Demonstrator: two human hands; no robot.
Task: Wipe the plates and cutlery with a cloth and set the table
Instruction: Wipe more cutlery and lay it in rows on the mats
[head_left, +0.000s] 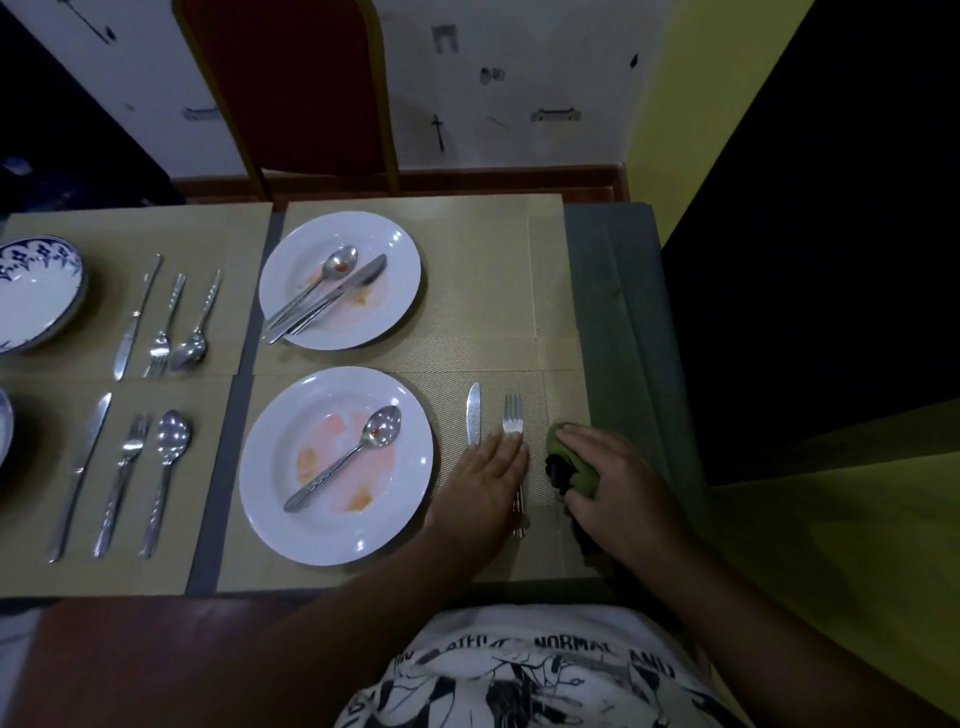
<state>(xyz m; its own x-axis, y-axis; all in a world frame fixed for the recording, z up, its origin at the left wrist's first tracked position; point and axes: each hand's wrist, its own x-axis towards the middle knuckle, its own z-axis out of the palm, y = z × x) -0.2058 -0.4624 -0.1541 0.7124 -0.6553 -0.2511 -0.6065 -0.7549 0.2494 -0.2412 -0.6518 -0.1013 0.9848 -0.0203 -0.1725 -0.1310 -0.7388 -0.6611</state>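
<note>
A white plate (291, 499) with orange and pink smears lies near me, a dirty spoon (358, 452) on it. To its right on the placemat lie a knife (473, 413) and a fork (513, 415). My left hand (485, 488) rests flat with straight fingers over the handles of the knife and fork. My right hand (618, 483) grips a bunched green cloth (563, 457) on the mat's right edge. Farther back, a second smeared white plate (311, 249) carries a spoon (340, 262) and a knife (358, 278).
Left placemats hold two sets of knife, fork and spoon (161, 317) (124, 467) and a blue-patterned bowl (31, 296). A red chair (296, 88) stands behind the table. The grey table edge (618, 312) runs along the right, a yellow wall beyond it.
</note>
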